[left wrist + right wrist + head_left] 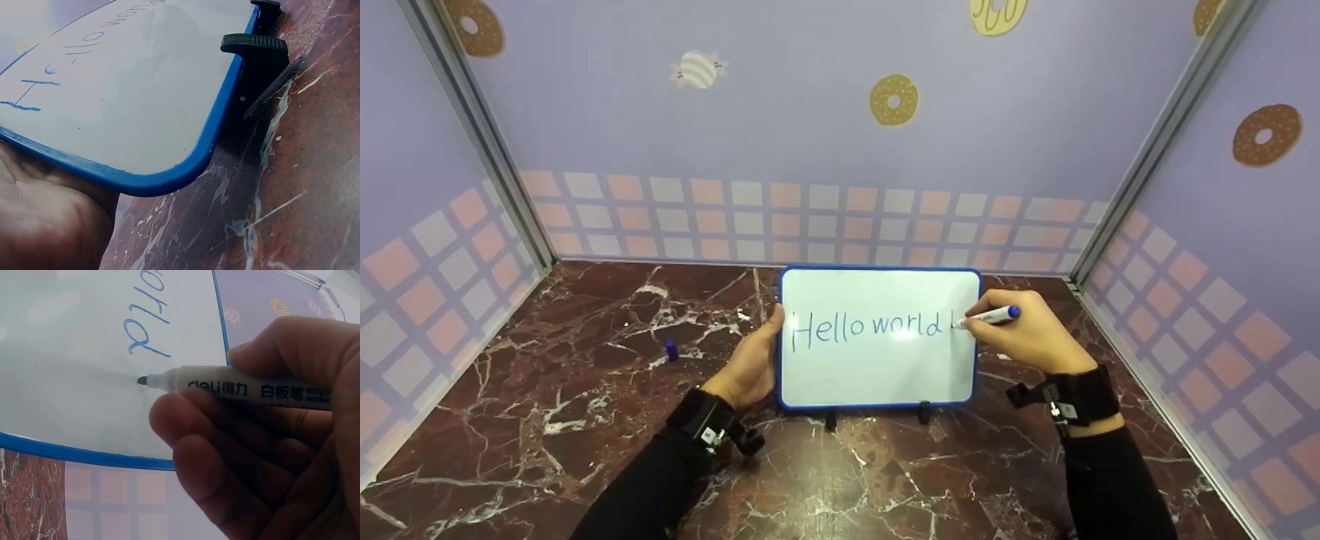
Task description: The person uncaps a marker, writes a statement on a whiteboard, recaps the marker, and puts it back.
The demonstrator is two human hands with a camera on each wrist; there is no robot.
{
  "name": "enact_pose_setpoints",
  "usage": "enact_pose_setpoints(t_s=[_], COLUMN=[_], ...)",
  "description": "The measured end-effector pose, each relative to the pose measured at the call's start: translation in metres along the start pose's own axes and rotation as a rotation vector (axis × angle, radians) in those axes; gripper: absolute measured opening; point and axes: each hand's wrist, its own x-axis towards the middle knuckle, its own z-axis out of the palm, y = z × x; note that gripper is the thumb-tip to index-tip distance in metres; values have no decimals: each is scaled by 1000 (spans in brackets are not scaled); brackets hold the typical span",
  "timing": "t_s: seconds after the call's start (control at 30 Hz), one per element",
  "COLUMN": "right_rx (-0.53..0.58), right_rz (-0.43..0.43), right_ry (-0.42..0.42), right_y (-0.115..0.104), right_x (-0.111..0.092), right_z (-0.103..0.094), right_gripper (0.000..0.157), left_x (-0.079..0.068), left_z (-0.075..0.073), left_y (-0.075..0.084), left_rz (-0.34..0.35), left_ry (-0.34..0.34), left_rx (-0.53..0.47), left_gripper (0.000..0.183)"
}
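Observation:
A blue-framed whiteboard (877, 375) stands propped on small black feet (256, 45), with "Hello world" written across it in blue. My left hand (751, 364) holds its left edge, thumb along the frame and the other fingers hidden behind. My right hand (1020, 330) pinches a white-bodied whiteboard marker (225, 385) between thumb and fingers, its blue end pointing up to the right. The marker's dark tip (143, 381) is at the board's surface, just past the "d". A short upright stroke (952, 318) shows beside the tip in the head view.
A blue marker cap (671, 349) stands on the dark red marbled table (547, 450), left of the board. Patterned purple panels (780, 135) close off the back and both sides, joined by metal corner posts (1166, 142).

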Motion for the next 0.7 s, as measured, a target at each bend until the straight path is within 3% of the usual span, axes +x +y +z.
enact_pose_setpoints(t_s=[0.7], right_rx=[29], right_rz=[-13], right_ry=[-19], right_y=[1], right_x=[-1], right_z=[-2], right_gripper=[4], left_x=[-1], left_z=[-1], left_y=[0], left_rz=[13], left_ry=[-24], left_rx=[3], left_gripper=[67])
